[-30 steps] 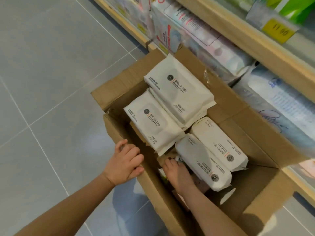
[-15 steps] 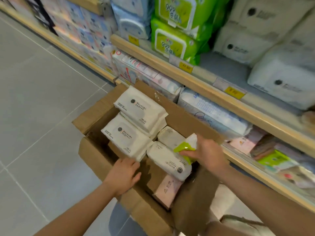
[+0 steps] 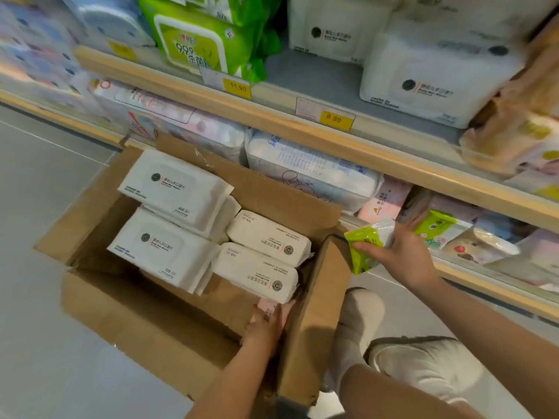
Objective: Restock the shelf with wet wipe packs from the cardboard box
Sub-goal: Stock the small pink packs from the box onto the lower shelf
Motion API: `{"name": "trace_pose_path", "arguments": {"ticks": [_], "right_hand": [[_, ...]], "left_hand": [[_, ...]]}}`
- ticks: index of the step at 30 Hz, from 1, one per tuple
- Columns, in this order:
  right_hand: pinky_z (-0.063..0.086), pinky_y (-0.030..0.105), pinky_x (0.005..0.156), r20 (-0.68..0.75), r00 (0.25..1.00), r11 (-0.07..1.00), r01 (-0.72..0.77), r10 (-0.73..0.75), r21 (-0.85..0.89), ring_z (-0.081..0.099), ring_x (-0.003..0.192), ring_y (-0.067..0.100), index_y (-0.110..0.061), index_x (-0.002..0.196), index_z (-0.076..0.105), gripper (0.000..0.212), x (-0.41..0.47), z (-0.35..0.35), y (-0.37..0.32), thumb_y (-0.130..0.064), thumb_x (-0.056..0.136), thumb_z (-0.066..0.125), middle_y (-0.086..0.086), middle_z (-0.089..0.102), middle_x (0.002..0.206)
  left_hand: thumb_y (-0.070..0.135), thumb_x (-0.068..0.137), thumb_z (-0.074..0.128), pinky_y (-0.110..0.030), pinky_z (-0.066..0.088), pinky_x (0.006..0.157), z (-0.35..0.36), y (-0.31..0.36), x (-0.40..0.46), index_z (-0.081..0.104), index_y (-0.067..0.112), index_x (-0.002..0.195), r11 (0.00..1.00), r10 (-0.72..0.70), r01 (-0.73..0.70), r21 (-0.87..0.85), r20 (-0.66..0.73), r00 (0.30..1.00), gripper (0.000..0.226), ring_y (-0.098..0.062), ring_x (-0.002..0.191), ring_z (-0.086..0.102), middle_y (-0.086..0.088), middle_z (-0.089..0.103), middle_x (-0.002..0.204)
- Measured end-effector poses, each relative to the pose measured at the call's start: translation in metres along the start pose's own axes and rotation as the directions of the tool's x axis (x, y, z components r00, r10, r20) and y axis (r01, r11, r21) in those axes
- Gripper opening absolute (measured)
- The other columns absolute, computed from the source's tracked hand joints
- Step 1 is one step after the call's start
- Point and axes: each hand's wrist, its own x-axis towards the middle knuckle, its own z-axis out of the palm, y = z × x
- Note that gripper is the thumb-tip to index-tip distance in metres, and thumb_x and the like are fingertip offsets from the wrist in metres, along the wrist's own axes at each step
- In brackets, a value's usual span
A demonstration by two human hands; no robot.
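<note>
A: Where are the hands?

B: The right hand point(image 3: 402, 255) is out past the right flap of the cardboard box point(image 3: 145, 325), raised in front of the lower shelf point(image 3: 472, 273). Its thumb and fingers are clamped on a small green wet wipe pack point(image 3: 367, 246), held tilted. The left hand point(image 3: 266, 325) reaches down inside the box at its near right corner, fingers lying on a pink pack point(image 3: 267, 308) that is mostly hidden beneath the white ones. Whether it grips that pack or only rests on it, I cannot tell.

A: What is still in the box?

B: Four white packs show. Two large flat packs point(image 3: 169, 219) with a dark round logo lie along the left side, one behind the other. Two narrower packs point(image 3: 263, 258) lie side by side towards the right wall, each with a round seal at one end. Their print is too small to read.

A: Any writing on the shelving?

B: Two yellow price tags on the upper shelf point(image 3: 290, 122) edge: "11.90" point(image 3: 237, 88) and "8.90" point(image 3: 335, 120). Above the first sits a big green pack point(image 3: 199, 43) marked "99.9"; to its right stand white packs point(image 3: 435, 77) with the same dark round logo as those in the box. Another small green pack point(image 3: 435, 226) lies on the lower shelf, just beyond the right hand.
</note>
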Motion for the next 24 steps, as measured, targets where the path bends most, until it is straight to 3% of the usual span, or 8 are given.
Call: {"name": "trace_pose_path", "arguments": {"ticks": [2,6,8,11,13,16,19,24], "right_hand": [[0.032,0.028,0.05,0.002,1.0,1.0,-0.007,0.007,0.008,0.05,0.06,0.009,-0.018,0.076,0.052,0.036,0.002,0.004,0.003,-0.043,0.07,0.077,-0.009,0.052,0.062],[0.042,0.024,0.055,0.028,0.999,0.996,-0.021,0.019,0.088,0.057,0.065,0.004,-0.014,0.089,0.058,0.036,0.007,0.01,0.007,-0.039,0.072,0.077,-0.005,0.062,0.074],[0.043,0.013,0.052,0.07,0.997,0.983,-0.053,0.041,0.174,0.058,0.066,0.0,-0.011,0.092,0.06,0.032,0.009,0.011,0.008,-0.032,0.075,0.077,-0.002,0.065,0.077],[0.044,0.017,0.044,0.152,0.983,0.939,-0.15,0.107,0.309,0.057,0.054,0.006,-0.007,0.095,0.062,0.026,0.009,0.005,0.007,-0.025,0.079,0.074,0.006,0.067,0.078],[0.047,0.026,0.045,0.173,0.976,0.906,-0.191,0.134,0.377,0.054,0.048,0.008,-0.009,0.092,0.062,0.021,0.005,-0.004,0.003,-0.023,0.08,0.073,0.008,0.065,0.074],[0.047,0.023,0.045,0.176,0.967,0.852,-0.245,0.182,0.462,0.052,0.048,0.01,-0.014,0.088,0.062,0.016,-0.006,-0.021,-0.001,-0.021,0.08,0.074,0.004,0.063,0.069],[0.047,0.022,0.044,0.189,0.959,0.829,-0.277,0.21,0.486,0.05,0.043,0.007,-0.008,0.092,0.064,0.02,-0.021,-0.036,0.005,-0.016,0.078,0.075,0.004,0.059,0.065],[0.045,0.022,0.044,0.202,0.941,0.783,-0.337,0.27,0.522,0.047,0.051,0.018,-0.006,0.082,0.058,0.014,-0.045,-0.064,0.029,-0.005,0.08,0.071,0.01,0.054,0.062]], "left_hand": [[0.036,0.093,0.049,-0.051,0.037,0.104,-0.004,0.002,0.0,0.0,0.041,0.149,0.999,0.033,-0.033,-0.006,0.026,0.999,0.074,-0.046,0.133,0.025,-0.02,0.007,0.153],[0.024,0.092,0.049,-0.04,0.038,0.098,-0.015,-0.002,0.003,0.009,0.046,0.145,0.985,0.073,-0.082,-0.149,-0.067,0.995,0.07,-0.036,0.128,0.029,-0.018,0.024,0.143],[0.028,0.096,0.044,-0.027,0.041,0.093,-0.024,-0.003,0.0,0.028,0.033,0.143,0.975,0.152,-0.168,-0.142,-0.121,0.981,0.05,-0.03,0.124,0.04,-0.012,0.041,0.133],[0.013,0.101,0.037,-0.001,0.038,0.06,-0.034,-0.005,-0.018,0.048,0.006,0.133,0.969,0.182,-0.207,-0.134,-0.175,0.967,0.035,-0.006,0.09,0.058,-0.012,0.058,0.122],[0.017,0.1,0.04,-0.002,0.037,0.062,-0.038,-0.012,-0.028,0.053,0.012,0.128,0.964,0.178,-0.21,-0.166,-0.189,0.966,0.032,-0.012,0.095,0.059,-0.014,0.055,0.13],[0.019,0.093,0.052,-0.021,0.039,0.087,-0.058,-0.018,-0.056,0.055,0.024,0.124,0.951,0.157,-0.188,-0.245,-0.142,0.977,0.032,-0.022,0.116,0.05,-0.006,0.05,0.131],[0.007,0.086,0.059,-0.025,0.042,0.091,-0.082,-0.026,-0.081,0.053,0.026,0.124,0.963,0.147,-0.163,-0.216,-0.088,0.985,0.042,-0.021,0.12,0.048,-0.002,0.048,0.132],[0.013,0.085,0.063,-0.026,0.04,0.093,-0.132,-0.023,-0.114,0.05,0.031,0.125,0.949,0.263,-0.274,-0.153,-0.091,0.961,0.046,-0.016,0.118,0.043,0.004,0.045,0.129]]}}
